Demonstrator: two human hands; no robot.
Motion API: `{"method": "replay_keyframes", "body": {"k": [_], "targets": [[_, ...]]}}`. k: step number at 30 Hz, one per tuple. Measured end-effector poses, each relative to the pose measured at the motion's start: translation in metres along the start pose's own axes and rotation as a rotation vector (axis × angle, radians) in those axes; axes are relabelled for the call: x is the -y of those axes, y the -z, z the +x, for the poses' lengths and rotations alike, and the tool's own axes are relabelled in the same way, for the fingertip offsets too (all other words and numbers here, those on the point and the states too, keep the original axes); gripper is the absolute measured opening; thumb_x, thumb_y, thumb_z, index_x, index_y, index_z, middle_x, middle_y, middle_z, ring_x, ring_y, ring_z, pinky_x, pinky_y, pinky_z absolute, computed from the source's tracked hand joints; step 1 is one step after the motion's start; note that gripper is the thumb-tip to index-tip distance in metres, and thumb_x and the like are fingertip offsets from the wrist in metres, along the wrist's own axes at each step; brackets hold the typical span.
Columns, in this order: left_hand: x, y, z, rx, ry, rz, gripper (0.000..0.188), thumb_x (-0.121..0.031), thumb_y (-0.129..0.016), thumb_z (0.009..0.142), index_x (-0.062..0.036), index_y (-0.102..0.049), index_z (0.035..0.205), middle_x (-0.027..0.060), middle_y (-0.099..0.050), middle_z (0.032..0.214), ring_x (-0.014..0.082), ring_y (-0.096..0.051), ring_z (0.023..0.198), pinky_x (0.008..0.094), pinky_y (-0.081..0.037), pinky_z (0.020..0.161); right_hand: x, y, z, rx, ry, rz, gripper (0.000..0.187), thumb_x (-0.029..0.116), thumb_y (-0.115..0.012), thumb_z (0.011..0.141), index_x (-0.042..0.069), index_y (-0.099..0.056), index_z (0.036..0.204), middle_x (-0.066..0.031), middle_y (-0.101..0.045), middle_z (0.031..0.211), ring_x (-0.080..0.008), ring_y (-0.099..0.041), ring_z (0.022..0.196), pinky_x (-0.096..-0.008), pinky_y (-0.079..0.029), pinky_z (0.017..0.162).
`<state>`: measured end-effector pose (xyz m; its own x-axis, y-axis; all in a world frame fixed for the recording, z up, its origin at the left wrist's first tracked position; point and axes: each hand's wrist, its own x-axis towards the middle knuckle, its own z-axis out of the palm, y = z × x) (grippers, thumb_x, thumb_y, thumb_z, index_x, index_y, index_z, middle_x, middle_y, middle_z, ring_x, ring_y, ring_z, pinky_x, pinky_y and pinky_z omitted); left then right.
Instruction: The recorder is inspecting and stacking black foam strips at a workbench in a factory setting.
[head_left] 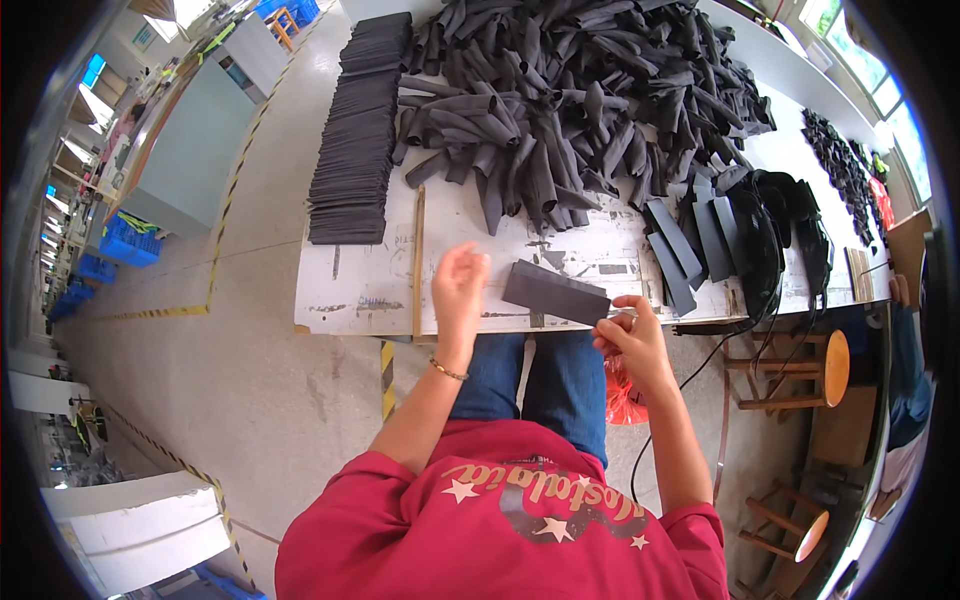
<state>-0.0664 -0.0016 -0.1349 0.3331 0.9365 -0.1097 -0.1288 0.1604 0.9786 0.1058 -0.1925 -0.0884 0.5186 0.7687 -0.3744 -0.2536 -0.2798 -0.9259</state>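
A flat dark grey rectangular piece (556,292), seemingly folded fabric, lies tilted over the front edge of the white table (350,290). My right hand (632,340) pinches its right end between thumb and fingers. To the left of the piece, apart from it, my left hand (461,290) is raised over the table with loosely bent fingers and nothing visible in it. Beyond my hands spreads a big heap of dark rolled fabric pieces (560,130). A long row of stacked flat dark pieces (352,150) runs along the table's left side.
A wooden stick (419,260) lies between the stack and my left hand. On the right are several loose flat dark strips (672,255) and a bundle of glossy black material (765,240). Wooden stools (836,368) stand at the right, and a red plastic bag (624,400) hangs below the table edge.
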Motion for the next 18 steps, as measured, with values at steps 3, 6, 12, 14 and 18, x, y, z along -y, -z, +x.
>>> {"method": "replay_keyframes", "body": {"k": [3, 6, 12, 14, 18], "targets": [[-0.007, 0.015, 0.026, -0.108, -0.158, 0.101, 0.024, -0.016, -0.065, 0.092, 0.0018, -0.064, 0.108, 0.0033, -0.064, 0.083, 0.0092, -0.06, 0.077, 0.0234, -0.05, 0.068, -0.01, 0.018, 0.0, -0.029, -0.002, 0.021, 0.035, 0.004, -0.064, 0.09, 0.0, -0.042, 0.117, -0.0142, -0.066, 0.084, -0.0164, -0.065, 0.07, -0.0256, -0.052, 0.061], [-0.016, 0.018, 0.047, -0.12, -0.18, 0.084, 0.022, -0.015, -0.063, 0.093, 0.0032, -0.064, 0.106, 0.0038, -0.064, 0.083, 0.0097, -0.06, 0.076, 0.0243, -0.051, 0.068, -0.013, 0.021, 0.004, -0.039, -0.01, 0.027, 0.034, 0.004, -0.063, 0.09, 0.0, -0.043, 0.116, -0.0146, -0.066, 0.086, -0.0163, -0.066, 0.071, -0.0255, -0.052, 0.06], [-0.023, 0.017, 0.073, -0.069, -0.128, 0.062, 0.021, -0.013, -0.063, 0.093, 0.0036, -0.065, 0.106, 0.0044, -0.066, 0.085, 0.0098, -0.062, 0.075, 0.0232, -0.05, 0.067, -0.011, -0.005, 0.018, -0.139, -0.016, -0.158, 0.041, 0.008, -0.07, 0.086, -0.002, -0.043, 0.115, -0.0125, -0.067, 0.073, -0.0151, -0.064, 0.063, -0.0257, -0.051, 0.058], [-0.025, 0.013, 0.077, -0.048, -0.118, 0.059, 0.021, -0.013, -0.063, 0.092, 0.0033, -0.065, 0.105, 0.0046, -0.066, 0.086, 0.0097, -0.062, 0.075, 0.0229, -0.05, 0.067, -0.008, -0.005, 0.017, -0.203, -0.023, -0.353, 0.045, 0.013, -0.072, 0.084, -0.001, -0.044, 0.116, -0.0124, -0.066, 0.067, -0.0194, -0.064, 0.057, -0.0297, -0.05, 0.057], [-0.031, -0.005, 0.09, -0.014, -0.129, 0.11, 0.019, -0.013, -0.064, 0.091, 0.0018, -0.067, 0.103, 0.0046, -0.068, 0.087, 0.0093, -0.062, 0.074, 0.0225, -0.05, 0.066, 0.003, 0.025, 0.024, -0.481, 0.257, -0.799, 0.024, 0.02, -0.07, 0.085, 0.002, -0.06, 0.096, -0.0154, -0.066, 0.07, -0.0344, -0.065, 0.065, -0.0403, -0.049, 0.061]]}}
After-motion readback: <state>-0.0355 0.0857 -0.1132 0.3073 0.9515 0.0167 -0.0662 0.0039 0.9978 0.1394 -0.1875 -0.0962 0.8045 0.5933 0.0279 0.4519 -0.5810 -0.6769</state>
